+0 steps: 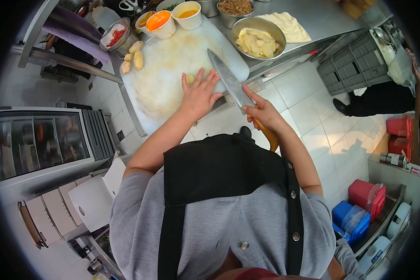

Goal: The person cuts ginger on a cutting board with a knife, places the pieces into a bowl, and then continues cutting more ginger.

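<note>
My left hand (pixel 198 95) lies flat, fingers spread, on a white cutting board (pixel 165 70), covering a small yellowish piece (pixel 190 79) that peeks out beside the fingers. My right hand (pixel 262 111) grips the orange handle of a large chef's knife (pixel 228 79); its blade points away from me over the board's right edge. Several peeled potatoes (pixel 134 57) lie at the board's far left corner.
A steel bowl of potato slices (pixel 258 39) stands right of the board, a folded cloth (pixel 289 25) behind it. Small cups of sauces (pixel 161 21) and a bowl of red pieces (pixel 116 36) line the far edge. Another person (pixel 382 95) stands at right by grey crates.
</note>
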### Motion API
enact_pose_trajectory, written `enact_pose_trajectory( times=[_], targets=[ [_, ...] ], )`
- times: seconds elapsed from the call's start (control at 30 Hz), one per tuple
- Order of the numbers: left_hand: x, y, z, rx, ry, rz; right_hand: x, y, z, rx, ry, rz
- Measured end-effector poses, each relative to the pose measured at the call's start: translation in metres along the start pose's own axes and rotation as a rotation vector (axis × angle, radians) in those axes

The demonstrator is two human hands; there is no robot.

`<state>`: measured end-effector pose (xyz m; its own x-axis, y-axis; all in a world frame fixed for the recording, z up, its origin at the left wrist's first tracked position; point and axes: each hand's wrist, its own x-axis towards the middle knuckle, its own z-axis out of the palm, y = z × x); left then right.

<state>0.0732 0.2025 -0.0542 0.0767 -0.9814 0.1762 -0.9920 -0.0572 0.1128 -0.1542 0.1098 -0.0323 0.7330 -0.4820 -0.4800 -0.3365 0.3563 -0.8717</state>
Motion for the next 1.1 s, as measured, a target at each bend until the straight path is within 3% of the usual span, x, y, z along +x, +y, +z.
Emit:
enact_pose_trajectory(
  times=[1.1],
  targets=[
    [0.000,-0.001,-0.001,-0.016,-0.027,-0.007,-0.001,0.000,-0.003,-0.015,0.016,0.041]
  ],
)
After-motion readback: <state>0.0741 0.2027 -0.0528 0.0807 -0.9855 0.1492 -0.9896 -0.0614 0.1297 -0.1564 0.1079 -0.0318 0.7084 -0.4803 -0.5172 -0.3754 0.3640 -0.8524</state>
